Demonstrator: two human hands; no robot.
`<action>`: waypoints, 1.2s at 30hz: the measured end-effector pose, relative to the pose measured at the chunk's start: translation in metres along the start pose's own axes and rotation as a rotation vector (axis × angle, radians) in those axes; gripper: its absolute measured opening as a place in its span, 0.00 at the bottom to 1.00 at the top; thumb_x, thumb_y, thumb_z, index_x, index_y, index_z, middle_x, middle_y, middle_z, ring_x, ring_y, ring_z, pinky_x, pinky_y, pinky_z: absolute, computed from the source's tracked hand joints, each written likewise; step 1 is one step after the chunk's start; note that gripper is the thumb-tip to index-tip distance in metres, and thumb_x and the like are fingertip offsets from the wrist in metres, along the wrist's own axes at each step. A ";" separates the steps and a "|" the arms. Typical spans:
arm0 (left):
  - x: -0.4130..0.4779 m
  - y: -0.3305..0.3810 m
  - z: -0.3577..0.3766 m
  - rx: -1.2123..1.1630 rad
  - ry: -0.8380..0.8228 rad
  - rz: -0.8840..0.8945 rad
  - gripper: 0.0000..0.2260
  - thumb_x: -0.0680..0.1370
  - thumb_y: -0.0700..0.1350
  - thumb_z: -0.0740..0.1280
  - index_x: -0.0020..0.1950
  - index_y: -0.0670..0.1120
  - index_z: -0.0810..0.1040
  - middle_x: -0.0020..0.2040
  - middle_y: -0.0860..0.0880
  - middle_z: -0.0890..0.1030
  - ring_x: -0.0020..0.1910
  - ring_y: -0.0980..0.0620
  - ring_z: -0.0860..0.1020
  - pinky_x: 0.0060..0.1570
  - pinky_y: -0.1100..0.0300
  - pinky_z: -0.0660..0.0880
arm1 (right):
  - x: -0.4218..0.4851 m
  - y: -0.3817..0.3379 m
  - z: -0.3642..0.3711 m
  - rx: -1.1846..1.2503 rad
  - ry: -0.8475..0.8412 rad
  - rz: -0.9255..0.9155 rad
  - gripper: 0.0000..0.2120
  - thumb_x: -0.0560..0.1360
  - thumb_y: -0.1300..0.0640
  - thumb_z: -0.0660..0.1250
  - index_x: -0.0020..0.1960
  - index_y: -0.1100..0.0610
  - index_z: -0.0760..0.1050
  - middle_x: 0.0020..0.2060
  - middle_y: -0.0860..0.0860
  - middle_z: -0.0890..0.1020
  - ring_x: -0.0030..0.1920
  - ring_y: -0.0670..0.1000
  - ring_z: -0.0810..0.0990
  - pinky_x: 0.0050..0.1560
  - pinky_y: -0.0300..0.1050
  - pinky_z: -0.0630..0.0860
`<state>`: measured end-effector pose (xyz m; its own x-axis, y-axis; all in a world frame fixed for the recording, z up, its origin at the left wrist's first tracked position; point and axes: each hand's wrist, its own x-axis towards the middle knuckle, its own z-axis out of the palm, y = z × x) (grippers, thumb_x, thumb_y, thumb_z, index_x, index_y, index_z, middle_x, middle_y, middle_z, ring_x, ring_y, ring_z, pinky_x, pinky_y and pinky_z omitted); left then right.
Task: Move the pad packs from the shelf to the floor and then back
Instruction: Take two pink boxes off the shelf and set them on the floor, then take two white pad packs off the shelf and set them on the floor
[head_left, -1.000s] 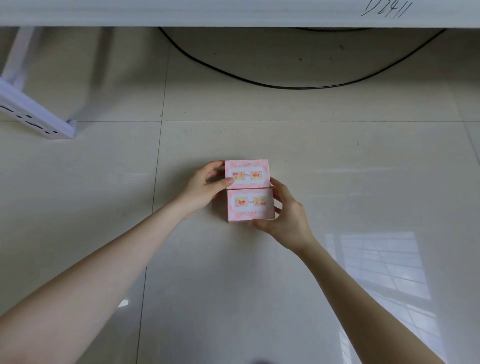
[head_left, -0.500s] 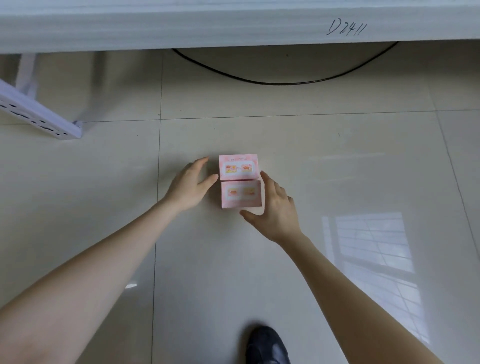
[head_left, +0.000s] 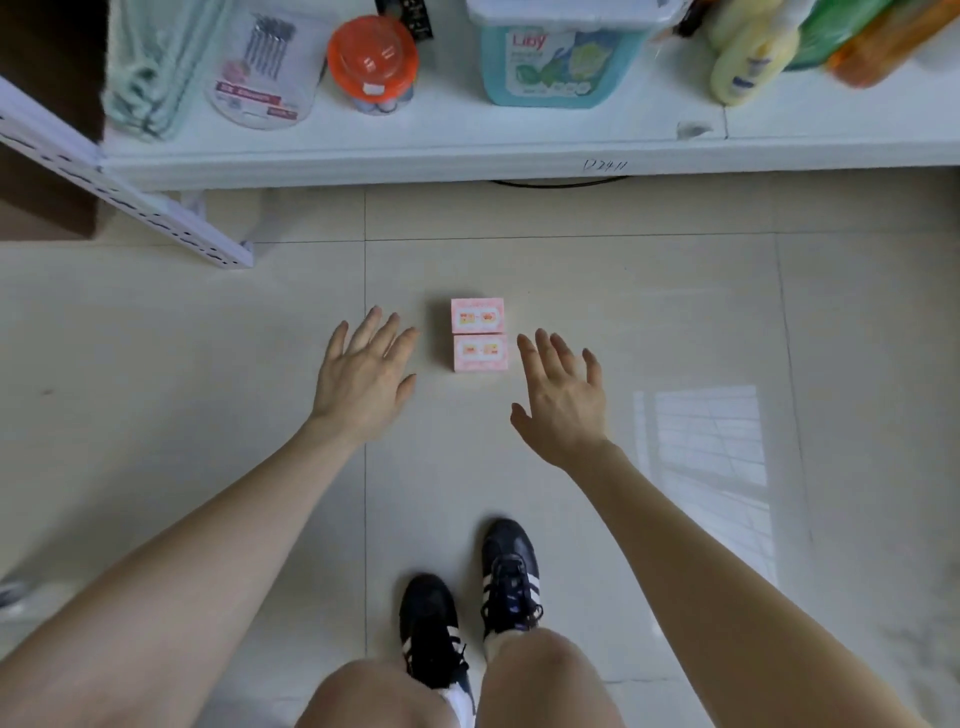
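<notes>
Two pink pad packs lie side by side on the tiled floor, the far pack touching the near pack. My left hand hovers left of them with fingers spread, holding nothing. My right hand hovers right of them, fingers also spread and empty. Neither hand touches the packs. The white shelf runs across the top of the view, above and beyond the packs.
On the shelf stand a green cloth bundle, a clear pack of utensils, an orange-lidded jar, a blue Liby detergent tub and a yellow bottle. A slanted white shelf post is at left. My black shoes are below.
Both hands let go of the packs and drew back and apart, fingers spreading. The view rose and pulled away, bringing the shelf top and my shoes into sight.
</notes>
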<state>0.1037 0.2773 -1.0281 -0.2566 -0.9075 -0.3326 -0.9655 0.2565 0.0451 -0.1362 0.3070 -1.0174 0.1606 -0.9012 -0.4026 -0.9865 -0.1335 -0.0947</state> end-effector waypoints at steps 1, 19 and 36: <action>-0.011 0.003 -0.016 0.012 -0.014 -0.006 0.26 0.80 0.53 0.60 0.77 0.49 0.61 0.78 0.48 0.60 0.79 0.48 0.52 0.74 0.45 0.49 | -0.010 -0.002 -0.017 -0.012 -0.001 -0.004 0.37 0.77 0.47 0.60 0.79 0.56 0.44 0.78 0.55 0.52 0.78 0.53 0.50 0.74 0.58 0.47; -0.191 0.044 -0.342 0.070 0.143 0.000 0.27 0.81 0.55 0.58 0.78 0.50 0.56 0.79 0.48 0.56 0.79 0.49 0.50 0.75 0.45 0.46 | -0.196 -0.041 -0.329 -0.053 0.245 0.026 0.37 0.78 0.45 0.60 0.78 0.56 0.46 0.77 0.53 0.56 0.77 0.53 0.53 0.74 0.58 0.49; -0.279 0.082 -0.590 0.143 0.562 0.008 0.29 0.81 0.58 0.55 0.80 0.51 0.50 0.80 0.48 0.50 0.79 0.47 0.46 0.75 0.43 0.41 | -0.320 -0.060 -0.564 -0.123 0.638 -0.009 0.37 0.78 0.43 0.58 0.79 0.55 0.45 0.78 0.54 0.53 0.78 0.54 0.50 0.75 0.59 0.48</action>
<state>0.0700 0.3552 -0.3758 -0.2860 -0.9325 0.2207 -0.9578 0.2712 -0.0952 -0.1465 0.3703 -0.3693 0.1557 -0.9628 0.2208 -0.9877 -0.1542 0.0243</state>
